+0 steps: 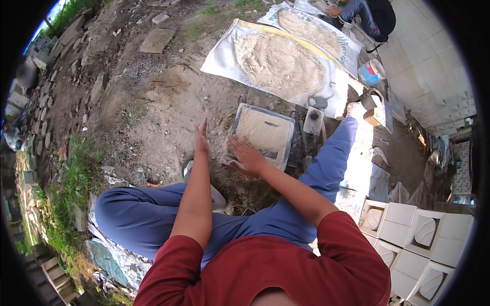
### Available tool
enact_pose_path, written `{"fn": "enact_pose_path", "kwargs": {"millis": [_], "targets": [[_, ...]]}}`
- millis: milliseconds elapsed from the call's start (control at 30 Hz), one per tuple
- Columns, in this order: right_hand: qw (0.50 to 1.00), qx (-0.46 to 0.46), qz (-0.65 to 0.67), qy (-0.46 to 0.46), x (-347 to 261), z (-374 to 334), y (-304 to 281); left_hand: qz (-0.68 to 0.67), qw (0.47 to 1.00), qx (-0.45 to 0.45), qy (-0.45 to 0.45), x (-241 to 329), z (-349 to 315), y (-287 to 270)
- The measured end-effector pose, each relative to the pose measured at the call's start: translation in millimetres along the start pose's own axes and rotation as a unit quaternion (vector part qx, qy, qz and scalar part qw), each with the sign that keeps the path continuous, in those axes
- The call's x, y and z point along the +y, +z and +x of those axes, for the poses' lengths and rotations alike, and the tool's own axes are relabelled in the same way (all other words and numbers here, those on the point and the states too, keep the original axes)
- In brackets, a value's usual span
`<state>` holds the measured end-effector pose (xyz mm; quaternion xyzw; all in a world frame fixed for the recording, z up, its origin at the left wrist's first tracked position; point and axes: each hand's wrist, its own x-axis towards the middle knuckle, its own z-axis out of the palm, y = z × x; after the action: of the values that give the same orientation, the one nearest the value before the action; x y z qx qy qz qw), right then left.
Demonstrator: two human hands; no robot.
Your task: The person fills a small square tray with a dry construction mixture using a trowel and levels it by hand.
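My right hand [246, 155] lies with its fingers stretched out over the lower left part of a dark-rimmed rectangular tray or mould [290, 140]. Pale sandy powder [255, 125] covers most of the tray, with a dark slot and a dark patch showing through. To the left of the tray, my left hand [201, 137] is held up edge-on above the dirt, fingers extended and nothing in it. Right of the tray lie a small pale block with a dark round spot [313, 121] and a grey rounded object [318, 103].
White sacking with a heap of pale sand [278, 64] spreads beyond the tray, and a second heap [311, 33] lies behind it. A bucket [371, 73] and an open box form [378, 111] stand at right. Cream moulded blocks [408, 229] are stacked lower right. Another person [365, 18] crouches far right.
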<state>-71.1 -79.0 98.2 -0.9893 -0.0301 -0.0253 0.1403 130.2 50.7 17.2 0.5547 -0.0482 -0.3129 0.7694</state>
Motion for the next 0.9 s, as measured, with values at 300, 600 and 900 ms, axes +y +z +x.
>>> {"fn": "enact_pose_path", "kwargs": {"millis": [300,600,900], "targets": [[0.987,0.017,-0.120,0.101,-6.6,-7.2,-11.9,0.047,0.998,-0.040,0.009,-10.5,-5.0,-0.7],[0.993,-0.044,-0.044,-0.096,40.1,-30.5,-36.5,0.309,0.929,-0.016,0.205,-37.4,10.5,-12.6],[0.979,0.035,-0.146,0.135,138.1,-3.3,-50.4,0.628,0.713,-0.105,0.294,1.7,-52.2,110.4]]}}
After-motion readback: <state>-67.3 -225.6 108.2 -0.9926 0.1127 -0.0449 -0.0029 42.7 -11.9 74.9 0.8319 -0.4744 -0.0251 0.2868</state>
